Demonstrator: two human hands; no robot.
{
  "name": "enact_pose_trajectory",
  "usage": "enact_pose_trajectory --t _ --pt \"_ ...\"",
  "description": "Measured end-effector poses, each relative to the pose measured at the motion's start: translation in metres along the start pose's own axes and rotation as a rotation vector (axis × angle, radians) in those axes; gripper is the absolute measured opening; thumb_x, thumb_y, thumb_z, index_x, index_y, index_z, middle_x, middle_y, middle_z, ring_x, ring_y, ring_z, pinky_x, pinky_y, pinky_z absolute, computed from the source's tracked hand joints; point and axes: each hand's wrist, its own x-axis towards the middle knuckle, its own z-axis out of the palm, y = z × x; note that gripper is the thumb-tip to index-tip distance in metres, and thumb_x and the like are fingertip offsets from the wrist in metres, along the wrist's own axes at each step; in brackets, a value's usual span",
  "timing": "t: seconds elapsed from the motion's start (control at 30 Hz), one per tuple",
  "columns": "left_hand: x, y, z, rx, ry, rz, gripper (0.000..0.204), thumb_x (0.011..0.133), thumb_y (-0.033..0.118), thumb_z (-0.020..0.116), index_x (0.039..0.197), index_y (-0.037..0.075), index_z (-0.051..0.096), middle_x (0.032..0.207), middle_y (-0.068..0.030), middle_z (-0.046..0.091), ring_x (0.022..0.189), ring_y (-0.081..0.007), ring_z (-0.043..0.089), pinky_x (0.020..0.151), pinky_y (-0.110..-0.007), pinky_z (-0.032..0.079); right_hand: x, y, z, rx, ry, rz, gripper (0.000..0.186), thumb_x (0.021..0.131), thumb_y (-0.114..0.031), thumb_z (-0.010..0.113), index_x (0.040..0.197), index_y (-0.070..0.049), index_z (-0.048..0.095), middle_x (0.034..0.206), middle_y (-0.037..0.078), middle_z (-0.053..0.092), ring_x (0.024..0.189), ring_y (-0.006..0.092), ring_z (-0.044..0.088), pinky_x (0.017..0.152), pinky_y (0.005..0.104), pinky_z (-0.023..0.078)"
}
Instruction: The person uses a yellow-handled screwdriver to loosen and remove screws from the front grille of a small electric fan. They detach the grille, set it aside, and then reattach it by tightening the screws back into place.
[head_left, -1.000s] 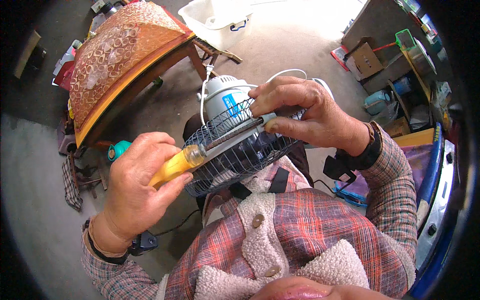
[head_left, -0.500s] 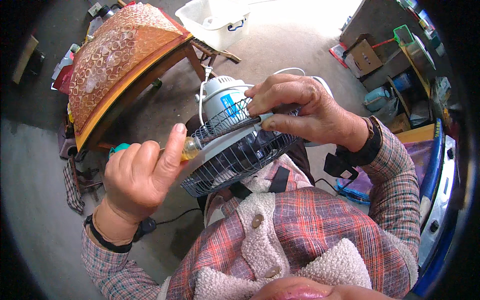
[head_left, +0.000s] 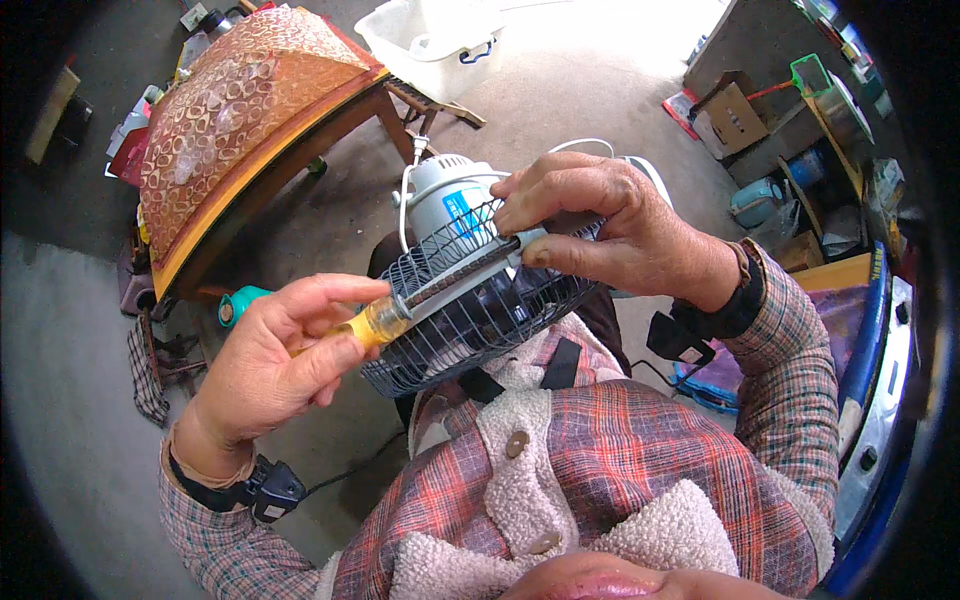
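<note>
My left hand (head_left: 270, 362) grips a screwdriver by its yellow see-through handle (head_left: 378, 322), thumb below and index finger stretched along the top. The dark shaft runs along the rim of a desk fan's wire guard (head_left: 440, 345). At the shaft's far end, the fingers and thumb of my right hand (head_left: 635, 228) pinch a small light-grey clip (head_left: 530, 241) on that rim; the tip itself is hard to make out. Behind the guard is the fan's pale motor housing (head_left: 452, 195) with a blue label and a white cord. Dark blades show through the wires.
A table with a patterned red-brown cover (head_left: 250, 100) stands at the far left, with a white plastic tub (head_left: 430, 60) beyond it. To the right are a cardboard box (head_left: 733, 112), a blue container (head_left: 755, 202) and a cluttered shelf. A teal object (head_left: 240, 303) lies beyond my left hand.
My left hand has rolled around the screwdriver handle, so that the index finger and thumb now lie along it and more yellow shows. The right hand keeps its pinch on the rim.
</note>
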Motion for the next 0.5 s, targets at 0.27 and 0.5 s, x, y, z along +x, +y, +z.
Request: enact_pose_trajectory --t 0.27,0.5 --pt "0.014 -0.012 0.005 0.872 0.266 0.745 0.039 0.087 0.011 0.071 0.126 0.010 0.068 0.088 -0.0099 0.065 0.062 -0.0193 0.058 0.053 -0.031 0.046 0.000 0.001 -0.001 0.029 -0.009 -0.007 0.020 0.084 -0.011 0.077 0.101 -0.004 0.070 0.094 0.010 0.067 0.089 0.0255 0.066 0.078 0.0354 0.053" --pt "0.004 -0.016 0.019 1.287 0.502 0.879 0.047 0.077 0.008 0.079 0.123 0.008 0.068 0.095 -0.0120 0.066 0.073 -0.0276 0.065 0.064 -0.034 0.052 0.000 -0.001 -0.002 0.012 -0.022 0.034 0.022 0.083 -0.011 0.077 0.103 -0.005 0.070 0.098 0.010 0.068 0.096 0.0259 0.067 0.086 0.0379 0.053"
